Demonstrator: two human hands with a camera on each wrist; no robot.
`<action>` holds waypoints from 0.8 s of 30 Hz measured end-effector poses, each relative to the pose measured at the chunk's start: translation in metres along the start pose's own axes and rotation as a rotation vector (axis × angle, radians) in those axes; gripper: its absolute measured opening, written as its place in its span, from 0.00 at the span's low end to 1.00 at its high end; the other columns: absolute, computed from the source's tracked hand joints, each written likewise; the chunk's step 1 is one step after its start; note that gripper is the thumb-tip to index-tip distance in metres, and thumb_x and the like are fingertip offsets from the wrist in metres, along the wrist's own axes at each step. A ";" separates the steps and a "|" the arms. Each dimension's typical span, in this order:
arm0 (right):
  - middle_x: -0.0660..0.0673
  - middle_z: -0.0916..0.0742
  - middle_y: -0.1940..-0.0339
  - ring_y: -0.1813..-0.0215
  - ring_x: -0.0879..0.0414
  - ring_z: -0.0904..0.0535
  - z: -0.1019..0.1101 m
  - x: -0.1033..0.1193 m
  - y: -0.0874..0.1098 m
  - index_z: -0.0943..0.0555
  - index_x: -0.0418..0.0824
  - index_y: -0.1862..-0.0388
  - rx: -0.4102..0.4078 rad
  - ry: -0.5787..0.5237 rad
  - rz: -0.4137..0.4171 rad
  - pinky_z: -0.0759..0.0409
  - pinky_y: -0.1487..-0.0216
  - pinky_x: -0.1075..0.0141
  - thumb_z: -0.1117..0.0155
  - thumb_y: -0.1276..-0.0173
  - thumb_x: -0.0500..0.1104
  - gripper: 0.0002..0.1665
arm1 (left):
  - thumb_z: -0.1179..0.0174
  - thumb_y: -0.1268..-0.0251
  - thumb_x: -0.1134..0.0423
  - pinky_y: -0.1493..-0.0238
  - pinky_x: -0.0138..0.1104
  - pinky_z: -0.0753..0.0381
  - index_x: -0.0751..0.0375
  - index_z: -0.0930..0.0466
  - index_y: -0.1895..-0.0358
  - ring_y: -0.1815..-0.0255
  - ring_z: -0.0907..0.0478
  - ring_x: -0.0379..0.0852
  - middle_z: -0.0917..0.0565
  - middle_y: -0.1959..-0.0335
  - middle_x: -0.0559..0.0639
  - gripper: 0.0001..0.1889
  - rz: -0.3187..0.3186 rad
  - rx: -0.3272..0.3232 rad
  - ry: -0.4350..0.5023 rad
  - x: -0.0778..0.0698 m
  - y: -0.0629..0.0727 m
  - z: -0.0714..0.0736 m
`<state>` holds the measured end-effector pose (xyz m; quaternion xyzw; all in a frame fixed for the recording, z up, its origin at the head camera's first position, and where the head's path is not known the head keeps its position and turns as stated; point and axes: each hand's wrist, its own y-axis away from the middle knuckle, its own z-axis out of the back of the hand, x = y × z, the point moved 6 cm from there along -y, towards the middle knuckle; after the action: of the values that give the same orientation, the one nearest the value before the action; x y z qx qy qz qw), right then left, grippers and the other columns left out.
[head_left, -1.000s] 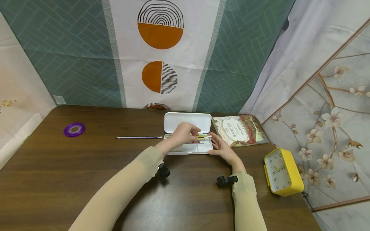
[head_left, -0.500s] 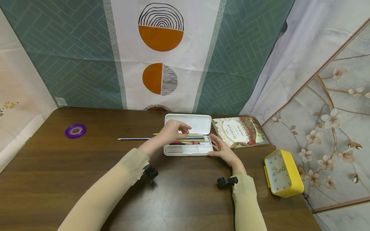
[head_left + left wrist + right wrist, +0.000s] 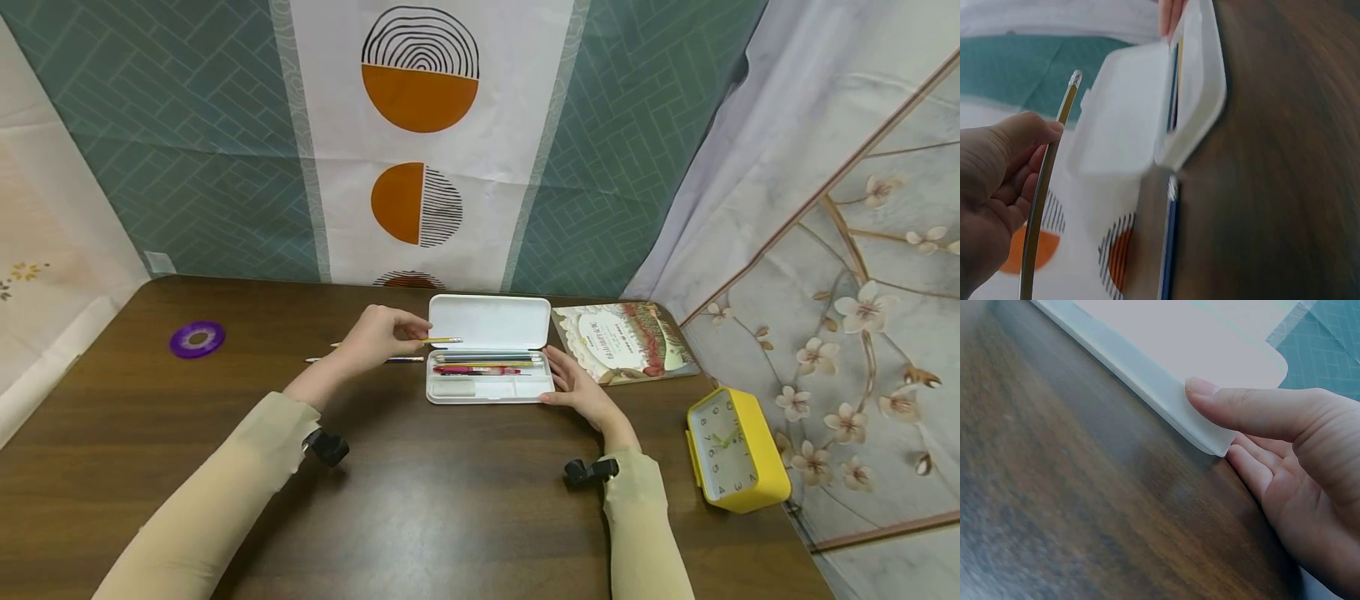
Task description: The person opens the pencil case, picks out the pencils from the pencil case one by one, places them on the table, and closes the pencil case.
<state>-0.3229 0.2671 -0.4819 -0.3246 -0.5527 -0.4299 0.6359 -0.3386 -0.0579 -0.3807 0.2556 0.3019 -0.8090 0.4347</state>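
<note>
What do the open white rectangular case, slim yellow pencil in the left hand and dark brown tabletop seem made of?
Open white rectangular case: probably plastic, possibly coated metal; smooth satin, rounded corners.
Slim yellow pencil: likely painted wood; slender shaft, silvery end band.
Dark brown tabletop: wood or wood-look laminate, semi-gloss; grain streaks, soft reflection.

Plain pale-yellow long sleeves. Left sleeve (image 3: 213, 500): near-left of the white pencil case (image 3: 491, 321). Right sleeve (image 3: 641, 525): near-right of it. Cuffs loose, wavy-edged. Small blocky black wrist cams, one per cuff: left cam (image 3: 327, 447) left of the case, right cam (image 3: 581, 472) off its near-right corner.
</note>
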 end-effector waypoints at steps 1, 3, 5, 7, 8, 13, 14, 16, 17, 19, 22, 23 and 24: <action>0.38 0.49 0.19 0.18 0.44 0.56 0.000 0.000 0.000 0.57 0.36 0.20 -0.001 0.000 0.000 0.50 0.24 0.55 0.32 0.40 0.28 0.57 | 0.33 0.44 0.73 0.62 0.36 0.18 0.69 0.14 0.53 0.65 0.16 0.47 0.12 0.66 0.54 0.13 0.008 -0.002 0.001 0.004 0.003 0.002; 0.38 0.49 0.19 0.18 0.44 0.56 0.001 -0.001 0.000 0.57 0.36 0.20 -0.002 0.003 -0.001 0.49 0.24 0.55 0.33 0.39 0.28 0.57 | 0.33 0.44 0.73 0.62 0.37 0.17 0.69 0.14 0.54 0.65 0.16 0.48 0.11 0.66 0.55 0.13 0.021 -0.002 -0.001 0.012 0.008 0.005; 0.38 0.50 0.19 0.18 0.44 0.56 0.001 -0.001 0.001 0.57 0.36 0.20 -0.001 0.002 0.000 0.49 0.24 0.56 0.33 0.39 0.28 0.57 | 0.33 0.44 0.74 0.62 0.37 0.17 0.69 0.14 0.54 0.65 0.15 0.48 0.11 0.66 0.55 0.13 0.036 -0.001 -0.007 0.020 0.013 0.007; 0.38 0.50 0.19 0.18 0.44 0.56 0.001 -0.001 0.001 0.57 0.36 0.20 0.001 0.001 0.000 0.48 0.24 0.56 0.32 0.39 0.28 0.57 | 0.33 0.44 0.74 0.62 0.36 0.17 0.70 0.14 0.54 0.65 0.15 0.48 0.11 0.67 0.55 0.13 0.048 0.002 -0.009 0.028 0.017 0.008; 0.38 0.50 0.19 0.18 0.44 0.56 0.001 -0.001 0.001 0.57 0.36 0.20 0.002 0.002 0.001 0.48 0.24 0.57 0.32 0.39 0.29 0.57 | 0.33 0.44 0.74 0.62 0.36 0.16 0.70 0.14 0.54 0.65 0.15 0.48 0.11 0.67 0.55 0.13 0.052 0.003 -0.010 0.031 0.018 0.008; 0.38 0.50 0.19 0.19 0.44 0.56 0.001 0.000 0.002 0.57 0.36 0.20 0.004 -0.006 -0.001 0.45 0.24 0.62 0.31 0.40 0.29 0.58 | 0.33 0.45 0.75 0.61 0.38 0.17 0.70 0.14 0.54 0.65 0.16 0.48 0.11 0.67 0.55 0.13 0.078 0.011 -0.017 0.044 0.024 0.009; 0.38 0.50 0.19 0.19 0.44 0.56 0.001 0.000 0.002 0.57 0.36 0.20 0.006 -0.005 -0.001 0.44 0.25 0.63 0.31 0.40 0.30 0.58 | 0.33 0.45 0.75 0.61 0.38 0.17 0.71 0.14 0.54 0.65 0.16 0.48 0.11 0.67 0.55 0.13 0.082 0.014 -0.016 0.047 0.025 0.008; 0.38 0.50 0.18 0.19 0.44 0.56 0.000 0.000 0.002 0.57 0.36 0.20 0.008 -0.005 -0.002 0.42 0.26 0.66 0.31 0.40 0.30 0.58 | 0.33 0.45 0.75 0.62 0.37 0.18 0.71 0.14 0.54 0.65 0.16 0.48 0.11 0.67 0.54 0.13 0.093 0.022 -0.019 0.051 0.026 0.007; 0.38 0.50 0.18 0.19 0.44 0.56 0.000 0.000 0.002 0.57 0.37 0.20 0.008 -0.005 -0.003 0.42 0.26 0.68 0.31 0.40 0.30 0.58 | 0.33 0.45 0.74 0.62 0.37 0.18 0.70 0.14 0.54 0.66 0.16 0.47 0.11 0.68 0.54 0.13 0.095 0.027 -0.025 0.054 0.026 0.006; 0.38 0.50 0.18 0.19 0.44 0.56 0.000 0.000 0.002 0.57 0.37 0.20 0.008 -0.004 -0.002 0.41 0.27 0.70 0.31 0.40 0.30 0.58 | 0.33 0.45 0.74 0.63 0.36 0.19 0.70 0.14 0.54 0.66 0.16 0.47 0.11 0.68 0.54 0.13 0.100 0.041 -0.030 0.057 0.026 0.004; 0.38 0.50 0.18 0.19 0.44 0.56 0.000 0.000 0.001 0.57 0.37 0.20 0.007 -0.006 0.001 0.40 0.27 0.71 0.31 0.40 0.30 0.58 | 0.33 0.44 0.74 0.64 0.35 0.19 0.70 0.14 0.54 0.67 0.16 0.46 0.11 0.68 0.54 0.13 0.105 0.059 -0.041 0.059 0.027 0.001; 0.38 0.50 0.18 0.19 0.44 0.56 -0.001 0.000 0.001 0.57 0.37 0.20 0.008 -0.005 0.001 0.40 0.27 0.69 0.31 0.39 0.30 0.58 | 0.33 0.44 0.73 0.64 0.35 0.19 0.69 0.14 0.55 0.67 0.16 0.46 0.11 0.68 0.54 0.13 0.108 0.061 -0.046 0.060 0.027 0.000; 0.38 0.50 0.18 0.19 0.44 0.56 -0.001 0.000 0.000 0.57 0.36 0.20 0.008 -0.006 0.001 0.41 0.26 0.67 0.32 0.39 0.29 0.57 | 0.33 0.44 0.73 0.64 0.35 0.19 0.69 0.14 0.55 0.67 0.16 0.46 0.11 0.68 0.54 0.12 0.113 0.064 -0.046 0.061 0.028 0.000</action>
<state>-0.3220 0.2660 -0.4818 -0.3237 -0.5559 -0.4263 0.6360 -0.3450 -0.1033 -0.4296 0.2672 0.2511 -0.7981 0.4781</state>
